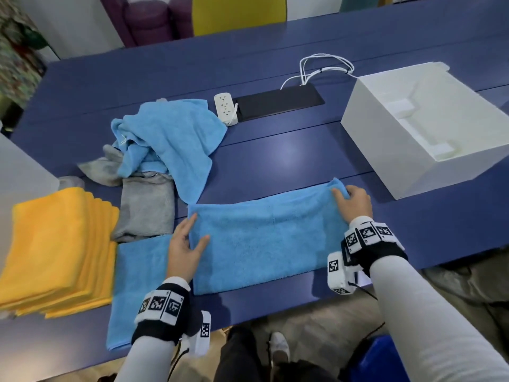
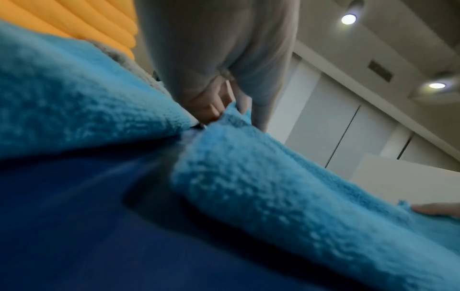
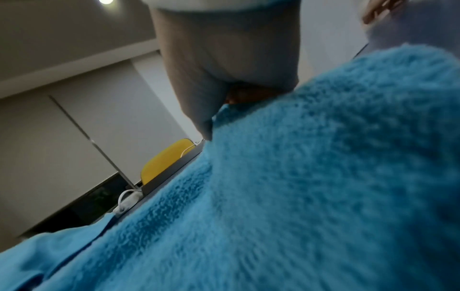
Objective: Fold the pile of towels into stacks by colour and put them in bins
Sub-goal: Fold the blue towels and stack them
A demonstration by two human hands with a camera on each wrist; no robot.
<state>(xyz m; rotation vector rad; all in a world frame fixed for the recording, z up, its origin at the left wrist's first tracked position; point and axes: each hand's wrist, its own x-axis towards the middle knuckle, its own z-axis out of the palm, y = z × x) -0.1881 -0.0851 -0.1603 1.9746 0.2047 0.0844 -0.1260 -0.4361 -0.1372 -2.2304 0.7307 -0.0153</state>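
A light blue towel (image 1: 270,238), folded into a long strip, lies across the near middle of the dark blue table (image 1: 289,158). My left hand (image 1: 197,230) pinches its left end, thumb on top; the left wrist view shows the fingers (image 2: 214,110) closed on the edge of the blue towel (image 2: 273,187). My right hand (image 1: 343,193) grips the far right corner, fingers curled over it. In the right wrist view the blue towel (image 3: 273,177) fills the frame below the right hand (image 3: 224,94). Another folded blue towel (image 1: 137,285) lies flat at the left, partly under my left hand.
A stack of folded yellow towels (image 1: 55,249) sits at the near left, a folded grey towel (image 1: 146,208) beside it. Behind lies a loose pile of blue and grey towels (image 1: 165,139). An open white bin (image 1: 424,128) stands right; a power strip (image 1: 225,107) and cables lie farther back.
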